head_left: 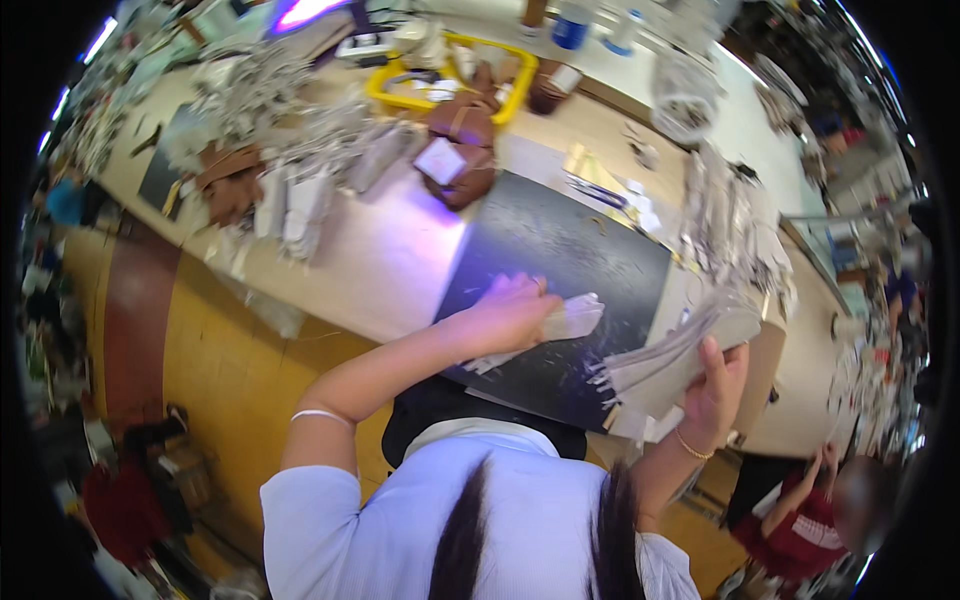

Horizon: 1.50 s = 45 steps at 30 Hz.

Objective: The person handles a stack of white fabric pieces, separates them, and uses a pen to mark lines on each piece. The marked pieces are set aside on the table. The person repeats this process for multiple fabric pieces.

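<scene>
My left hand (515,312) is closed on a light grey fabric piece (575,318) that lies across the black mat (560,230). One end of the piece sticks out to the right of the hand, and thin strands show below the wrist. To the right, my right hand (715,390) grips a thick bundle of light grey fabric pieces (675,355), thumb on top. The bundle's narrow, fringe-like ends point left over the mat's edge. Blur hides the exact finger contact of my left hand.
Brown bundles with a white tag (458,165) sit beyond the mat, near a yellow basket (400,100). Grey fabric heaps (310,180) cover the left of the table; more grey bundles (725,215) stand at the right. A tool (600,190) lies at the mat's far edge. Another person (810,520) sits right.
</scene>
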### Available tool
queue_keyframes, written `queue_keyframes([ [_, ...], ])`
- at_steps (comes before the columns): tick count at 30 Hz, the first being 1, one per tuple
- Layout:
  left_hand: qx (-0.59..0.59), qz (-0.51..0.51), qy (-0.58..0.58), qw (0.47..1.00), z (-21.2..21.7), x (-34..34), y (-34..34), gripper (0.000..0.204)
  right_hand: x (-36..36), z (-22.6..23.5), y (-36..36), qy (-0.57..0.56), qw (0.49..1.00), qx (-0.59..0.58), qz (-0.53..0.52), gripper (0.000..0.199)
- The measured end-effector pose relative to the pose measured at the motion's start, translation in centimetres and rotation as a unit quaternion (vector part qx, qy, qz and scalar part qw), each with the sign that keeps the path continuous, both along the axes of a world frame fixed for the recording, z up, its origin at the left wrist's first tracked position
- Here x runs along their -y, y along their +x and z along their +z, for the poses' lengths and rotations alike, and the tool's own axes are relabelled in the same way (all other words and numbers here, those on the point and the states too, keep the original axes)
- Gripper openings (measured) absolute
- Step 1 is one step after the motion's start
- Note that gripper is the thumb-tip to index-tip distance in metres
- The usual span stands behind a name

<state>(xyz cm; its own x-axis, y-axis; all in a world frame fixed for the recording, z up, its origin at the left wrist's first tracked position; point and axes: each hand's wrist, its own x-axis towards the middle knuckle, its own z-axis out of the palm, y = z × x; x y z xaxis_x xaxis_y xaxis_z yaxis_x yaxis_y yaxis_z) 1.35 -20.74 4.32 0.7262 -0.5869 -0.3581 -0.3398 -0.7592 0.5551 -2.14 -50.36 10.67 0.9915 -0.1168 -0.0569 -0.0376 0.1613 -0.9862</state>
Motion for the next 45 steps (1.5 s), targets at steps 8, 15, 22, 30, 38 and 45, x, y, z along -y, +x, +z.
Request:
queue_keyframes([
  [8, -0.181, 0.106, -0.423, 0.882, 3.9, 1.7, -1.6, 0.094, -9.6, -3.1, -1.0, 0.26, 0.963, -0.067, -0.009, 0.053],
  [15, -0.275, 0.103, -0.244, 0.924, 5.1, -1.1, -1.6, 0.078, -8.8, -3.6, -0.9, 0.233, 0.968, -0.072, 0.059, 0.055],
  [22, -0.242, 0.086, -0.241, 0.936, 2.3, -6.0, 2.4, 0.04, -6.9, -7.3, -0.4, 0.038, 0.982, -0.13, 0.13, 0.037],
  [30, 0.053, 0.115, 0.021, 0.992, 2.5, -3.2, 0.0, 0.039, -8.7, -8.6, 0.9, -0.245, 0.963, -0.067, 0.09, 0.025],
  [38, 0.165, 0.046, 0.022, 0.985, -0.2, 1.5, -1.4, 0.078, -6.4, -7.5, 2.9, -0.379, 0.922, 0.074, 0.029, 0.022],
  [45, 0.13, -0.094, 0.008, 0.987, 0.9, 2.1, -1.6, 0.069, 0.7, -6.8, 10.5, -0.463, 0.884, 0.068, -0.01, 0.016],
])
